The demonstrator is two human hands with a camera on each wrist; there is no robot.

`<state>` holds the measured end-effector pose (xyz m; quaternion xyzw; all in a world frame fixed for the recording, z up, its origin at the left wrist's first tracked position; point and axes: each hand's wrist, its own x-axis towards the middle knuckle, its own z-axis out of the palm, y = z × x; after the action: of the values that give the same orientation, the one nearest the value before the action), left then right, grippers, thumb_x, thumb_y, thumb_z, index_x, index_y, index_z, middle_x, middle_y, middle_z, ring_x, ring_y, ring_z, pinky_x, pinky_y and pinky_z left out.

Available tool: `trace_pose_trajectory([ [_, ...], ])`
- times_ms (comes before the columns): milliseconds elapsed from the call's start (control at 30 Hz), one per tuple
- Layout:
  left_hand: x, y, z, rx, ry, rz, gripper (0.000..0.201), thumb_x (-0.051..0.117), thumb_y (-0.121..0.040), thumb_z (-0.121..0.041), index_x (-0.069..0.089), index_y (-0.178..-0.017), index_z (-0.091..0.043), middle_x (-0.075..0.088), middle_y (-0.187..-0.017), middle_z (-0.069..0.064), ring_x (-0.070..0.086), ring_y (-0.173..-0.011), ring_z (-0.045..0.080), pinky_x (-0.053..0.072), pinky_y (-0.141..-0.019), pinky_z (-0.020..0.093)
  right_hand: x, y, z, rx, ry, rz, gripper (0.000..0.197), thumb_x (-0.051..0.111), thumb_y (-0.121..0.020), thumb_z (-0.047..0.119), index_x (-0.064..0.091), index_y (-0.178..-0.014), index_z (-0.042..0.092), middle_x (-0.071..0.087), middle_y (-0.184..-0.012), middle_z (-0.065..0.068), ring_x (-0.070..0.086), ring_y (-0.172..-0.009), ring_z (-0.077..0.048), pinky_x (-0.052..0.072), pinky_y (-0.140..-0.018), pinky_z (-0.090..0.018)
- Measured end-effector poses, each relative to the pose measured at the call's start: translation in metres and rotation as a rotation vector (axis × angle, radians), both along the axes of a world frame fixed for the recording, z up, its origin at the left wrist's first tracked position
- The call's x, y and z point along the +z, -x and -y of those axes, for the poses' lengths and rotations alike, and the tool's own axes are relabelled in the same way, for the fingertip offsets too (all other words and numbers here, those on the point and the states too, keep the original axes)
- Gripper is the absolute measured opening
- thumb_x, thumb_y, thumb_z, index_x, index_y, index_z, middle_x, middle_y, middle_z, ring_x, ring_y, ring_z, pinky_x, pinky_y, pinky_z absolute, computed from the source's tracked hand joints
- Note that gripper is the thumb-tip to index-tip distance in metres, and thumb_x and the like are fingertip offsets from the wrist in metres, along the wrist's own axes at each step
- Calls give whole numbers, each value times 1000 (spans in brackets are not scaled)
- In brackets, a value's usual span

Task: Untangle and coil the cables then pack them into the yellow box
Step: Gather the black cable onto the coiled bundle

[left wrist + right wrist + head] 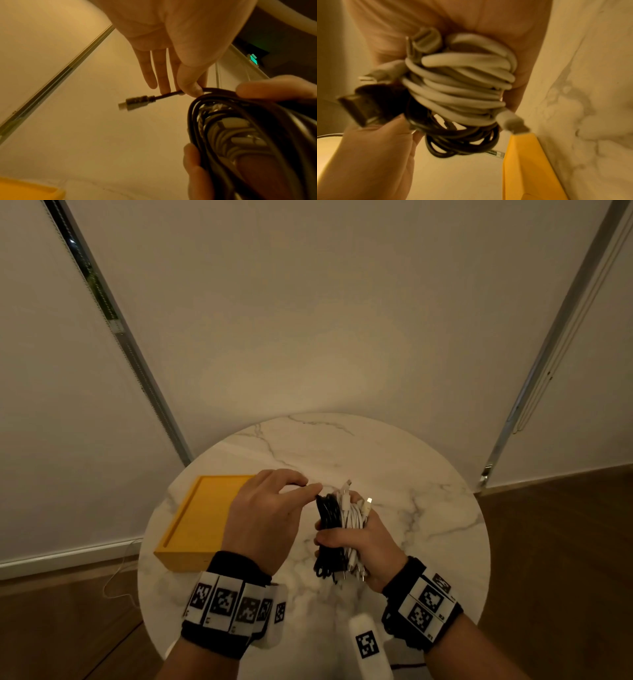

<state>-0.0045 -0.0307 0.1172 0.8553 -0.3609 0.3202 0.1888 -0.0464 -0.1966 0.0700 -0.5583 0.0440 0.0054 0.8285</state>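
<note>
My right hand [356, 537] grips a bundle of coiled cables above the table: black cable loops [327, 515] on its left side and white cable loops [354, 513] on its right, also in the right wrist view as white coils [462, 86] over black coils [462, 138]. My left hand [270, 508] pinches the loose end of the black cable between thumb and forefinger at the bundle's top; its plug [135, 102] sticks out past the fingers. The yellow box [202, 518] lies open on the table to the left, partly hidden behind my left hand.
The round white marble table [428, 508] stands against pale blinds. A white tagged device [368, 645] sits at the table's near edge between my wrists. Dark wooden floor [565, 559] lies on both sides, with a thin white cord [116, 577] on it at the left.
</note>
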Motion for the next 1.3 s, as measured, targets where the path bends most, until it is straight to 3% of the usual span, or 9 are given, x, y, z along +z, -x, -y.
trace_pose_trajectory([
  [267, 1, 3, 10, -70, 187, -313, 16, 58, -91, -16, 72, -98, -16, 70, -89, -4, 63, -80, 12, 53, -69, 27, -5, 1, 3, -4, -42, 79, 72, 87, -53, 10, 56, -117, -6, 64, -99, -24, 65, -94, -41, 53, -87, -65],
  [467, -6, 6, 14, -115, 392, -482, 18, 67, -88, -4, 72, -99, -18, 73, -83, -10, 69, -78, 3, 60, -69, 33, -5, 4, -1, -24, -112, 128, 51, 86, -56, 6, 67, -104, 13, 65, -99, -22, 65, -92, -40, 57, -83, -55],
  [633, -8, 5, 12, -133, 397, -524, 26, 63, -89, 7, 73, -101, -14, 72, -83, -6, 69, -77, 0, 58, -64, 16, -5, 4, -2, 64, -171, 107, 62, 82, -64, 1, 56, -120, -1, 63, -110, -32, 66, -100, -48, 53, -91, -64],
  [700, -10, 5, 10, -146, 398, -524, 27, 62, -89, 8, 75, -103, -11, 74, -86, -2, 71, -77, 2, 60, -66, 20, -5, 4, -4, 106, -191, 98, 68, 80, -67, 0, 50, -127, -9, 59, -118, -40, 65, -104, -50, 53, -92, -64],
  [900, -12, -4, -2, -180, 184, -288, 17, 75, -81, -11, 79, -97, -14, 75, -88, -4, 68, -79, 8, 57, -69, 30, -2, 8, -1, 161, -123, 18, 78, 83, -56, 7, 50, -124, -14, 64, -98, -30, 66, -87, -46, 59, -73, -49],
  [967, -7, -5, -6, -186, 156, -382, 35, 79, -81, -10, 73, -113, -23, 73, -100, -8, 67, -89, 6, 59, -74, 31, -1, 8, -2, 166, -111, 25, 75, 83, -57, 7, 50, -121, -14, 63, -97, -30, 64, -87, -46, 59, -72, -46],
  [1033, -2, -3, -8, -221, 96, -578, 70, 77, -84, -9, 49, -140, -41, 64, -121, -16, 61, -109, -1, 56, -87, 21, 0, 8, -4, 186, -103, 33, 74, 82, -58, 7, 50, -122, -13, 63, -97, -28, 65, -87, -45, 59, -73, -46],
  [1133, 3, 0, -4, -335, -80, -738, 94, 68, -88, -4, 16, -152, -50, 56, -135, -15, 53, -123, 2, 50, -97, 22, 2, 10, -8, 277, -29, 32, 67, 81, -60, 4, 55, -121, -9, 69, -97, -21, 69, -85, -37, 58, -76, -44],
  [1300, 3, 5, 1, -372, -268, -812, 76, 56, -84, 3, 35, -139, -46, 44, -135, -20, 50, -120, 8, 50, -96, 33, 1, 13, -10, 394, 101, 12, 46, 81, -60, 4, 66, -104, 5, 70, -97, -20, 70, -87, -31, 59, -81, -45],
])
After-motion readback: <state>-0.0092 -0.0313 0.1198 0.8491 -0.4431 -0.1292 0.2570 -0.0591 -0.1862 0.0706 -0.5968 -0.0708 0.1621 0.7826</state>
